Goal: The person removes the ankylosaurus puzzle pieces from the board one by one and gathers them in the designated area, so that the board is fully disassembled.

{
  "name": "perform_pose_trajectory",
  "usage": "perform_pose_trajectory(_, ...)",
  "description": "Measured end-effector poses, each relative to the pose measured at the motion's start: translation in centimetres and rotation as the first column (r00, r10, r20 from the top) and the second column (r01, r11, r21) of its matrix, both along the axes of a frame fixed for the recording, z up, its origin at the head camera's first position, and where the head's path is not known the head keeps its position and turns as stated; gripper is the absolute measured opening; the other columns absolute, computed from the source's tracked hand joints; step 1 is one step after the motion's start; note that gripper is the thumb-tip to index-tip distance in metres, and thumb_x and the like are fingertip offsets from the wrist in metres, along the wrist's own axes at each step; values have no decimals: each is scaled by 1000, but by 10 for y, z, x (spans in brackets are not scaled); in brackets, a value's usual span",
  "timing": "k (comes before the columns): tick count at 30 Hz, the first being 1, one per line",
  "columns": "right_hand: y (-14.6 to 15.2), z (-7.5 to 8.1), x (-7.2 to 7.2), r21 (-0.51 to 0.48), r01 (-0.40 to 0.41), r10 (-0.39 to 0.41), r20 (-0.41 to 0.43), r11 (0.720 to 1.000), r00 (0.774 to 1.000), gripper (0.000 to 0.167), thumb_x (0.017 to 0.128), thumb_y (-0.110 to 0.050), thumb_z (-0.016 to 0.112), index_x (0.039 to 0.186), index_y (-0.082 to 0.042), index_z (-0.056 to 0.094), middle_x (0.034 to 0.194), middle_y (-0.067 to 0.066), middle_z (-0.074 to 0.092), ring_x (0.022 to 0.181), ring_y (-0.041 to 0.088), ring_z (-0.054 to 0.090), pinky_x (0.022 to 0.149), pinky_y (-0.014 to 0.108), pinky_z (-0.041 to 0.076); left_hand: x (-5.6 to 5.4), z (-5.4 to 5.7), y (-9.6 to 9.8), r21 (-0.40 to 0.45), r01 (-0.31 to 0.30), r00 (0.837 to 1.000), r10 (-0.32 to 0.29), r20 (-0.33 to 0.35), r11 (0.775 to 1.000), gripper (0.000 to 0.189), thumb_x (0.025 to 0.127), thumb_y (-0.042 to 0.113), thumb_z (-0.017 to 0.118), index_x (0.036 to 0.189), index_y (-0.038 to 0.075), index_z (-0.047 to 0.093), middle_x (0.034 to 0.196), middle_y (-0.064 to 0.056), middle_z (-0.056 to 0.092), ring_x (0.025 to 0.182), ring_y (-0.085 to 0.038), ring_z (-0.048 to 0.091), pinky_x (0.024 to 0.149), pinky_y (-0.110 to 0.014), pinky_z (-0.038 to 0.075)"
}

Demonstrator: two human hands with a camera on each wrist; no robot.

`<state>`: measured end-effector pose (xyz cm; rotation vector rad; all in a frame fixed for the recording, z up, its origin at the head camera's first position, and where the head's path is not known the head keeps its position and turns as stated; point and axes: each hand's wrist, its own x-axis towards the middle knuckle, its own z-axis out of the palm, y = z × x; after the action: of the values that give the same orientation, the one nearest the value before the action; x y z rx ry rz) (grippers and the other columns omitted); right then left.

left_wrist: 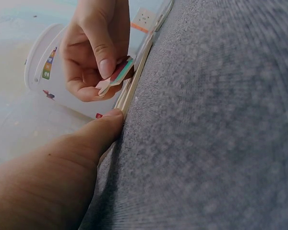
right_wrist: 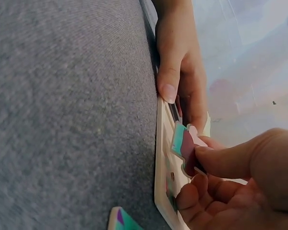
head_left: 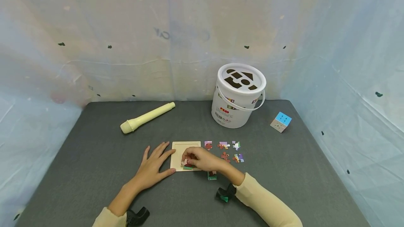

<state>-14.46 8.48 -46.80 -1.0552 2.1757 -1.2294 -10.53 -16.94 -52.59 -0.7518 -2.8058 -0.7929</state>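
A pale wooden puzzle board (head_left: 177, 146) with a recessed frame lies flat on the grey table. My left hand (head_left: 154, 167) is spread beside it, fingers straight, with the thumb and fingertips touching its left edge. Over the board, my right hand (head_left: 204, 159) pinches a jigsaw piece (right_wrist: 186, 146) between thumb and fingers. That piece is pink, dark red and green, and it is tilted above the board surface. Several loose jigsaw pieces lie right of the board, among them a red one (head_left: 225, 156) and a green-edged one (head_left: 212, 176) near my right wrist.
Behind the board stands a white lidded bucket (head_left: 231, 111) with shape cutouts and a handle. A pale yellow microphone-shaped object (head_left: 148, 117) lies at the back left. To the right sits a puzzle cube (head_left: 281, 122) with a blue top. Pale sheeting (head_left: 189, 45) hangs around the table.
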Motion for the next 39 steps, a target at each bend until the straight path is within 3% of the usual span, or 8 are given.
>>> perform_pose_trajectory(7,8,1,4,-13,18,-19,-12,1000,1000,13,99,4,56,106,0,67,95,10,63,75,5,51,67,21,46,0,0,0,-13,-3,1000,3,21,1000,71,89,60,65,148,23,50,160,-12,32,148,-34,24,112,-69,0)
perform_pose_trajectory(14,24,-1,6,-63,93,-91,33,994,995,13,99,3,57,108,0,66,88,10,59,60,23,61,55,27,52,0,0,0,-25,-7,1000,8,24,1000,72,89,62,65,148,24,50,160,-11,31,148,-34,24,112,-69,0)
perform_pose_trajectory(17,35,1,8,-73,116,-115,29,991,993,16,99,4,57,111,1,66,90,11,60,60,28,64,55,33,55,0,1,1,-24,-5,1000,5,22,1000,72,89,61,65,148,24,50,160,-12,31,148,-34,24,112,-69,0)
perform_pose_trajectory(22,52,10,13,-81,146,-145,20,986,989,28,92,12,60,120,6,62,103,17,62,73,21,61,62,29,52,0,1,1,-18,1,1000,0,20,1000,71,89,60,66,148,23,50,160,-12,31,148,-35,25,112,-69,0)
perform_pose_trajectory(28,68,8,17,-73,231,-231,1,970,973,33,86,12,69,118,6,64,105,16,63,81,18,57,69,27,50,0,3,0,-15,3,1000,-2,21,1000,71,89,59,66,148,23,50,160,-12,31,148,-35,25,112,-70,0)
perform_pose_trajectory(39,112,-1,30,-67,278,-282,-50,958,958,23,93,5,64,116,3,63,110,16,66,85,17,62,70,28,52,1,2,1,-9,3,1000,-3,21,1000,71,89,59,67,148,23,50,160,-13,31,148,-35,24,112,-70,1)
